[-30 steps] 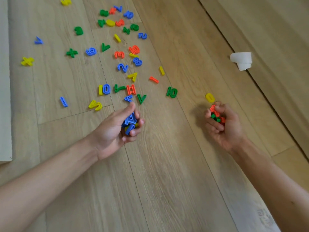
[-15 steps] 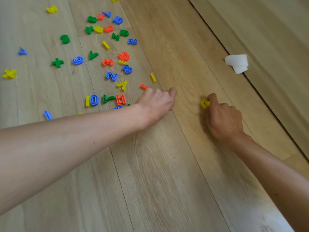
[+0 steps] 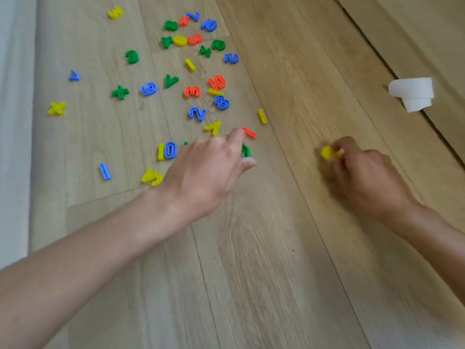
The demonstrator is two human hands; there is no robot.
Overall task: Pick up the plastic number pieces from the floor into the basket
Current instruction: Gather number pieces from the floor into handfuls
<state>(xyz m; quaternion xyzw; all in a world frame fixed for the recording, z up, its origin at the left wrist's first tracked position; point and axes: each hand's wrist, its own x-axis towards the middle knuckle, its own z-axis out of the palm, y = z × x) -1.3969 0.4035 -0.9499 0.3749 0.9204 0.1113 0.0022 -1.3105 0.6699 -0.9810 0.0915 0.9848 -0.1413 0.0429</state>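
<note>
Head view showed my right hand [image 3: 364,176] pinching a yellow piece [image 3: 329,152] down at the floor [image 3: 276,248]. My left hand [image 3: 208,170] lay palm down over a green piece [image 3: 246,151], and I could not tell if it held anything. Many more number pieces [image 3: 192,91] lay past that hand. No basket showed. Next, I think, I needed to grab the green one.

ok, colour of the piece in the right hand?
Yellow piece, pinched by right hand; head view.
</note>
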